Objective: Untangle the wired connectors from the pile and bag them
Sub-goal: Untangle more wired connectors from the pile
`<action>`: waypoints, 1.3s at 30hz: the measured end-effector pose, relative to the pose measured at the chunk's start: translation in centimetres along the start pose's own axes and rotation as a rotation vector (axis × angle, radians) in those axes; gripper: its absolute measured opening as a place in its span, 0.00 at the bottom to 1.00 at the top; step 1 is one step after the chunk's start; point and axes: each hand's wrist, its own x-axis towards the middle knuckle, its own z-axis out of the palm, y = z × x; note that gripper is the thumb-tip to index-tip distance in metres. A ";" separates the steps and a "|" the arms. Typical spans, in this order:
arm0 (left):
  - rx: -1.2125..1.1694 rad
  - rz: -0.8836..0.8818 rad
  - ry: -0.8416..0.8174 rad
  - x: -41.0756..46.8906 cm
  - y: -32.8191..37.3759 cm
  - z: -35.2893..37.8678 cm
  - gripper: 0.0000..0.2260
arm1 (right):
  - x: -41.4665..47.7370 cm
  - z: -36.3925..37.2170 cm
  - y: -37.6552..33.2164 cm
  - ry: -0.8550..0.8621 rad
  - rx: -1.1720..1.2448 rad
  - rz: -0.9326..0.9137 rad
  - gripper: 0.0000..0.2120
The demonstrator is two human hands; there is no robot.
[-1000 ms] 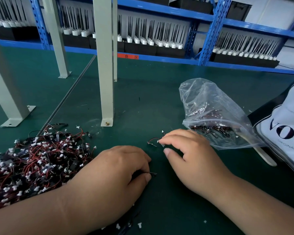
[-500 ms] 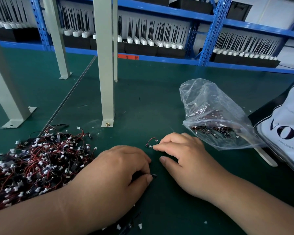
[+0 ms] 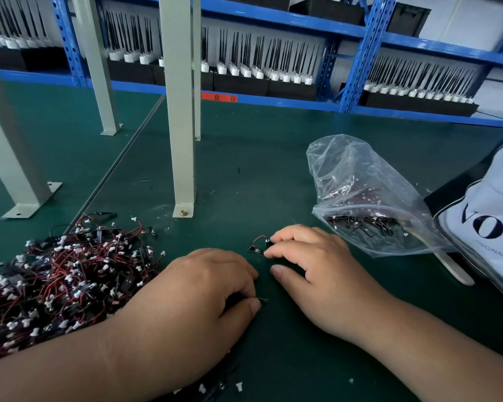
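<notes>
A tangled pile of wired connectors (image 3: 55, 280), red and black leads with white plugs, lies on the green tabletop (image 3: 259, 175) at the left edge of the view, at about 9 o'clock from the left hand (image 3: 192, 303) and touching that forearm. A few stray white plugs lie at 6 o'clock, beside the forearm.

The left hand lies knuckles up, its fingers (image 3: 238, 274) curled under. The thumb and a finger pinch a thin black strip (image 3: 262, 300), and only its tip shows at 3 o'clock from the thumb.

At 12 o'clock from the left hand stands a grey frame post (image 3: 180, 111), bolted to the tabletop.

One loose wired connector (image 3: 257, 246), a short red loop with a small black board, lies flat between the two hands, at 10 o'clock from the right hand (image 3: 311, 274). That hand's fingers are loosely bent. Two fingertips touch the connector's right end, while the thumb rests on the tabletop just apart from it, at 5 o'clock.

At 2 o'clock from the right hand sits a clear zip bag (image 3: 360, 184), its mouth gaping toward the hand and holding a heap of bagged connectors. A pale wooden stick (image 3: 453, 268) pokes out from beneath it, and a white printed tote (image 3: 491, 227) lies at the far right.
</notes>
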 end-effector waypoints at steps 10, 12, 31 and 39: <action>-0.006 0.000 -0.007 0.1 0.1 -0.1 0.08 | 0.0 0.1 0.2 -0.015 0.034 -0.027 0.11; -0.006 -0.001 -0.008 0.1 0.1 -0.1 0.08 | 0.0 0.0 0.2 -0.018 0.001 -0.049 0.11; -0.002 -0.006 -0.015 0.1 0.2 -0.2 0.09 | 0.2 0.0 0.2 -0.036 0.003 -0.002 0.11; 0.002 -0.010 -0.024 0.0 0.3 -0.3 0.05 | 0.2 0.2 0.4 -0.009 0.044 -0.016 0.16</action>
